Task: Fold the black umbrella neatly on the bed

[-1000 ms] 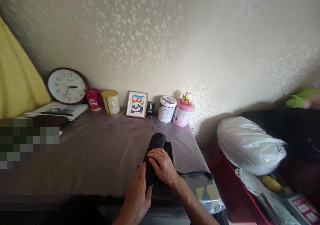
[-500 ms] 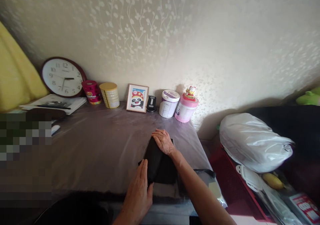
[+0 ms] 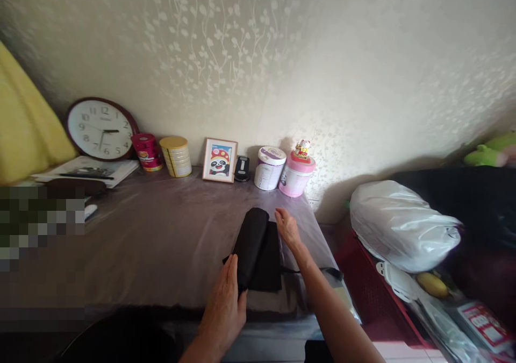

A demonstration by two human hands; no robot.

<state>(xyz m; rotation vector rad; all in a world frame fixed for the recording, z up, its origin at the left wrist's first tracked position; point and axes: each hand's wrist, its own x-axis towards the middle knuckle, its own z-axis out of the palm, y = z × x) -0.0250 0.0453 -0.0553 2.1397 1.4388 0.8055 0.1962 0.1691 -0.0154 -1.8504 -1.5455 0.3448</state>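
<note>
A roll of black cloth (image 3: 250, 239) lies slanted on the covered table, with a flat black flap (image 3: 268, 269) of the same material spread along its right side. My left hand (image 3: 226, 301) grips the near end of the roll, fingers along its left side and thumb at the bottom. Off the roll, my right hand (image 3: 288, 227) hovers just right of the flap's upper corner. Its fingers are loosely bent, and I see nothing held in them. A thin dark strap (image 3: 332, 272) runs from the flap toward the table's right edge, passing behind my right forearm.
Along the wall stand a clock (image 3: 100, 129), a magenta can (image 3: 147, 152), a yellow-lidded tin (image 3: 176, 157), a framed panda picture (image 3: 220, 160), a white tub (image 3: 270, 169) and a pink tub (image 3: 296, 175) bearing a cat figurine (image 3: 303, 150). A white plastic bag (image 3: 403, 226) sits over a red crate (image 3: 374, 282).
My right hand has lifted off the far end of the black roll and shifted right, uncovering that end. My left hand keeps its place. The view has tilted slightly.
</note>
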